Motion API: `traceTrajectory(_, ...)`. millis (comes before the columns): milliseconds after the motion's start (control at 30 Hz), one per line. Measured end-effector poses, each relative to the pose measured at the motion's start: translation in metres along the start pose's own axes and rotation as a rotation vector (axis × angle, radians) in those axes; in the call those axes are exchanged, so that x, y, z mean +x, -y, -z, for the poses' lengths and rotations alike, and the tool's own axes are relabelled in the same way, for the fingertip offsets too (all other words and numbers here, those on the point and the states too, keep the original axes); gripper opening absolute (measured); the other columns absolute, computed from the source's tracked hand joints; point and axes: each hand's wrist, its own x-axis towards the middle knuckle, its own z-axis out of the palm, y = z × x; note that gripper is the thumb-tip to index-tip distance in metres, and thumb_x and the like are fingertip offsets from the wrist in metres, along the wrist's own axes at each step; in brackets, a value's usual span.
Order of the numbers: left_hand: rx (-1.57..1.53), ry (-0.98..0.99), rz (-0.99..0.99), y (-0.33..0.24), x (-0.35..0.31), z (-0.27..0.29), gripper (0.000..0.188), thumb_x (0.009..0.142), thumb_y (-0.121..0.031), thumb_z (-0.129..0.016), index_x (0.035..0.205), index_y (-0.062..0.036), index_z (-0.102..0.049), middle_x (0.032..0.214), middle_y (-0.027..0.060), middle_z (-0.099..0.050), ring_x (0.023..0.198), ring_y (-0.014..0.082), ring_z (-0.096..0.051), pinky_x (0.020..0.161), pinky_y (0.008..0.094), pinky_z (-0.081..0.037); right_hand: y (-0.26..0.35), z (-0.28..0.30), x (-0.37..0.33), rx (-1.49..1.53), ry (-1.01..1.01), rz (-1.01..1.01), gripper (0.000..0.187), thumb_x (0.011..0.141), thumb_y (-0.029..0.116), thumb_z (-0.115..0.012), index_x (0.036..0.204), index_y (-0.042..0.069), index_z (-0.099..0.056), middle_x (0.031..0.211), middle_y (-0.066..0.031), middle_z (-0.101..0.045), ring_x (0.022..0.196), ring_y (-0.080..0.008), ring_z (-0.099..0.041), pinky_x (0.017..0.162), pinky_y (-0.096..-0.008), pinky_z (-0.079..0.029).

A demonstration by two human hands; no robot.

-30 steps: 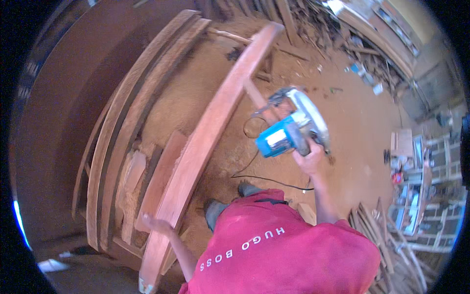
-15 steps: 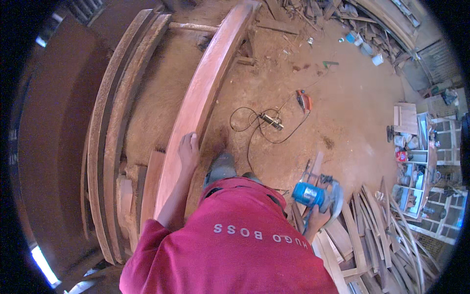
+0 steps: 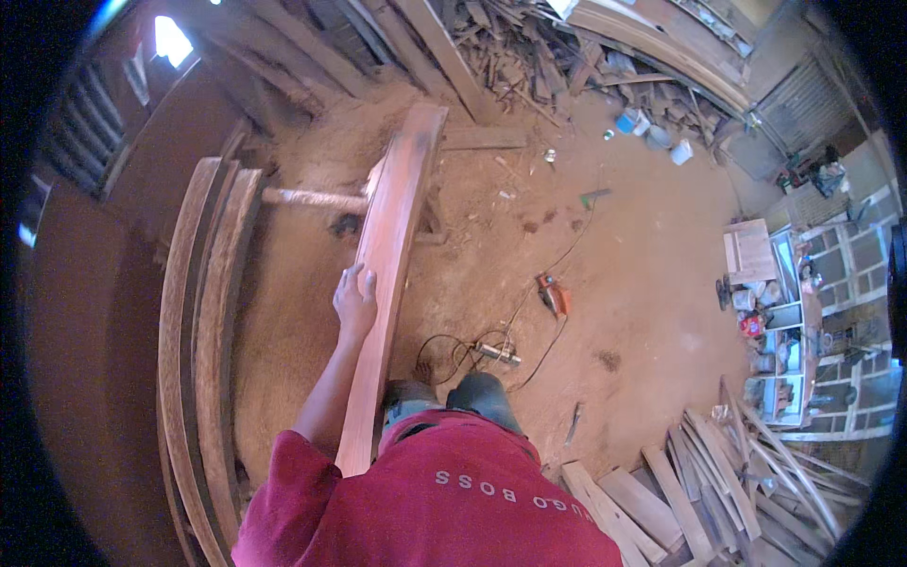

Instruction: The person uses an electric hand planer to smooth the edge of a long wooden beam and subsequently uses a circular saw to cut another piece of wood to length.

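Observation:
A long reddish wooden beam runs away from me, left of the middle, with a smooth pale top face. On its left edge rests my left hand, the fingers apart and slightly bent, not wrapped round the wood. My right hand is out of view, and so is the blue circular saw seen earlier. A crossbar meets the beam's far part from the left.
Rough beams stand along the left. An orange power tool and a silvery tool lie with cords on the dusty floor. Loose boards are heaped at the lower right; a shelf unit stands far right.
My view has shifted forward along the beam. My left hand has moved farther along it, its fingers now more apart. My right hand and the circular saw have left the view.

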Motion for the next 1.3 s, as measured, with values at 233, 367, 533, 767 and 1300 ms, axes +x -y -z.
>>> traceTrajectory(233,-0.026,-0.059,-0.228,-0.063,0.144,-0.07,0.039,0.105,-0.035,-0.055,0.127,-0.0039,-0.064,0.128,0.0212,-0.065,0.122,0.0409,-0.059,0.105,0.0508,-0.044,0.073,-0.026,0.084,-0.012,0.16,0.021,0.064,0.081,0.03,-0.072,0.127,-0.012,-0.059,0.119,-0.032,-0.067,0.114,-0.0446,-0.065,0.101,-0.048,-0.049)
traceTrajectory(367,0.009,-0.056,-0.349,-0.078,0.221,-0.107,0.039,0.105,-0.035,-0.054,0.127,-0.0036,-0.063,0.13,0.021,-0.064,0.122,0.0407,-0.059,0.106,0.0497,-0.043,0.084,-0.045,0.118,-0.033,0.225,-0.142,0.064,0.082,0.03,-0.072,0.128,-0.012,-0.059,0.12,-0.0319,-0.067,0.115,-0.0447,-0.065,0.1,-0.0481,-0.049)
traceTrajectory(533,0.23,-0.026,-0.188,-0.063,0.329,-0.171,0.042,0.105,-0.036,-0.054,0.132,-0.0038,-0.062,0.136,0.0208,-0.061,0.128,0.0414,-0.055,0.107,0.0501,-0.042,0.107,-0.09,0.194,-0.111,0.301,-0.366,0.064,0.082,0.03,-0.072,0.129,-0.011,-0.058,0.12,-0.0319,-0.067,0.115,-0.0448,-0.065,0.1,-0.0482,-0.049)
traceTrajectory(767,0.326,-0.05,0.098,-0.027,0.399,-0.245,0.064,0.106,-0.048,-0.048,0.14,0.0059,-0.053,0.144,0.0288,-0.052,0.133,0.0448,-0.051,0.113,0.0495,-0.038,0.249,-0.161,0.471,-0.136,0.39,-0.063,0.074,0.083,0.018,-0.076,0.145,-0.005,-0.043,0.128,-0.0308,-0.063,0.117,-0.0444,-0.063,0.101,-0.0482,-0.049)
traceTrajectory(1300,0.751,-0.076,0.125,0.018,0.354,-0.251,0.055,0.108,-0.037,-0.038,0.142,0.0054,-0.05,0.155,0.0234,-0.044,0.144,0.041,-0.041,0.121,0.0516,-0.031,0.64,-0.52,0.99,-0.686,0.381,0.63,0.069,0.098,0.026,-0.056,0.158,0.02,-0.023,0.103,-0.0273,-0.073,0.09,-0.0434,-0.073,0.078,-0.0541,-0.06)
